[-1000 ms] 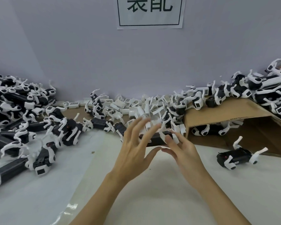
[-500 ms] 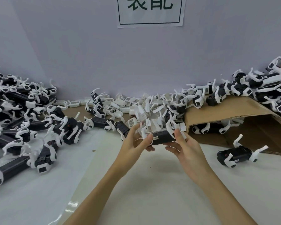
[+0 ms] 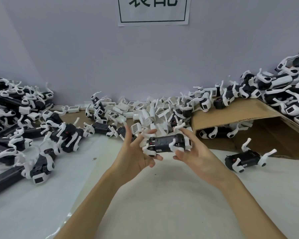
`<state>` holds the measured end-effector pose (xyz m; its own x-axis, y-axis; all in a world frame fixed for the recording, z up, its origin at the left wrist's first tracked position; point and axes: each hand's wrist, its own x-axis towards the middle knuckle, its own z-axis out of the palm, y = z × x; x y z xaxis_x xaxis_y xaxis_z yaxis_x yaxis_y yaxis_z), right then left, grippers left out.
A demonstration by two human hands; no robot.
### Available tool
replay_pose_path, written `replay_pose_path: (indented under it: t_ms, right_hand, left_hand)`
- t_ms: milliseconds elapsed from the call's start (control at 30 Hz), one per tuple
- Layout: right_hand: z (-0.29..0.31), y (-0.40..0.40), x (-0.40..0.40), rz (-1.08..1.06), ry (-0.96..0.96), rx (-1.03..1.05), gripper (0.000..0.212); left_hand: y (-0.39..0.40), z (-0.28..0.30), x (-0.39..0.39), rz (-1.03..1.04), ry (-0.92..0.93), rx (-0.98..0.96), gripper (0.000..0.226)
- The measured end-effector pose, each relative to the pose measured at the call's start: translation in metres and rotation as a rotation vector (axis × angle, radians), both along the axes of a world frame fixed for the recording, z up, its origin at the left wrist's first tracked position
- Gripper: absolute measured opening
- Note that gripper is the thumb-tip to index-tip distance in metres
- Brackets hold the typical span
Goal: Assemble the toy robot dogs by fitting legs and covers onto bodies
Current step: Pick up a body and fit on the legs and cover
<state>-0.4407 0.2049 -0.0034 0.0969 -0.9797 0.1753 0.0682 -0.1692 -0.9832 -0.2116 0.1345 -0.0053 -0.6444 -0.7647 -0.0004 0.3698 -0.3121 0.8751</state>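
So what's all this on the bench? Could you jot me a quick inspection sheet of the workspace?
Surface: white table, partly under brown cardboard.
Job's things: black toy dog body with white legs, held above the table.
Clutter: pile of white covers at the back; heaps of dogs left and right; lone dog on the table.
Grippers: left hand and right hand hold the body's ends.
Cables: nothing seen.
Surroundings: grey wall, printed sign.
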Motion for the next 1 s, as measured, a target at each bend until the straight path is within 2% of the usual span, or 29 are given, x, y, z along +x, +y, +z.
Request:
replay_pose_path:
  t_ms: [100,167,233,300,333,367,433,500,567,667,767,867,933,1000]
  right_hand:
    - [0.002,0.004,-0.013,0.16,0.087,0.007,0.073]
    - [0.003,0.005,-0.018,0.239,0.051,0.041,0.071]
    - [0.002,0.005,-0.018,0.287,-0.14,0.112,0.067]
    - [0.002,0.002,-0.01,0.21,-0.398,0.222,0.053]
    - [0.001,0.0,-0.006,0.134,-0.452,0.261,0.053]
    - [-0.001,-0.003,-0.002,0.059,-0.429,0.284,0.058]
    - [-0.005,-0.004,0.006,0.003,-0.246,0.267,0.061]
    - [-0.01,-0.002,0.012,0.044,-0.106,0.224,0.05]
    - [-0.01,0.0,0.014,0.024,-0.073,0.206,0.046]
    - [-0.003,0.001,0.016,-0.114,-0.051,0.125,0.049]
    - [0.003,0.005,0.021,-0.278,0.139,-0.021,0.065]
    - [0.003,0.004,0.026,-0.371,0.194,-0.091,0.088]
    - [0.002,0.003,0.028,-0.337,0.156,-0.095,0.086]
    - [0.002,0.003,0.028,-0.278,0.11,-0.072,0.074]
  left_hand:
    - [-0.003,-0.002,-0.002,0.064,-0.031,0.179,0.092]
    - [-0.003,-0.004,-0.005,0.144,-0.084,0.234,0.069]
    - [-0.004,-0.007,-0.005,0.147,-0.116,0.217,0.041]
    - [-0.005,-0.007,-0.004,0.139,-0.099,0.12,0.026]
    - [-0.005,-0.008,-0.004,0.166,-0.078,0.056,0.023]
    - [-0.005,-0.008,-0.005,0.207,-0.065,-0.023,0.023]
    - [-0.003,-0.011,-0.006,0.28,-0.116,-0.243,0.026]
    - [0.001,-0.015,-0.007,0.308,-0.22,-0.461,0.029]
    - [0.004,-0.016,-0.006,0.331,-0.295,-0.551,0.03]
    - [0.004,-0.013,-0.006,0.349,-0.412,-0.544,0.045]
    - [0.002,-0.012,-0.003,0.286,-0.495,-0.526,0.048]
    - [0.004,-0.009,-0.005,0.319,-0.365,-0.433,0.036]
    - [0.004,-0.007,-0.007,0.371,-0.247,-0.378,0.036]
    - [0.003,-0.007,-0.007,0.38,-0.167,-0.307,0.041]
